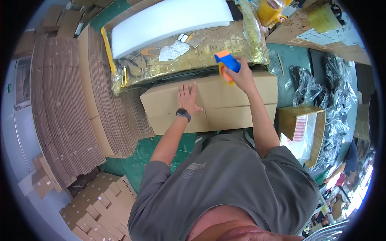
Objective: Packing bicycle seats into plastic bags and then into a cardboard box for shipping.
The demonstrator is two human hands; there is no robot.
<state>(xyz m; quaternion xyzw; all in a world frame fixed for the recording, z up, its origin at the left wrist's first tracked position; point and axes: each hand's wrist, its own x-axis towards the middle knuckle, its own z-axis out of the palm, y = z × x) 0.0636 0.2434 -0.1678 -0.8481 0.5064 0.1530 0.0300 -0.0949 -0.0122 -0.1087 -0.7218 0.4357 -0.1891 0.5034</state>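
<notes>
A brown cardboard box [225, 105] lies on the green table in front of me, its top flaps folded down. My left hand [188, 98], with a black watch on the wrist, presses flat on the box top near the flap seam. My right hand [240, 75] grips a blue and orange tape dispenser [226, 64] at the far edge of the box, its tape roll touching the cardboard.
Stacks of flat cardboard sheets [64, 108] fill the left side. A white foam sheet [169, 20] and plastic-wrapped goods [189, 56] lie beyond the box. An open box [303, 128] and black plastic bags [333, 100] sit at the right. Small boxes [100, 205] pile at lower left.
</notes>
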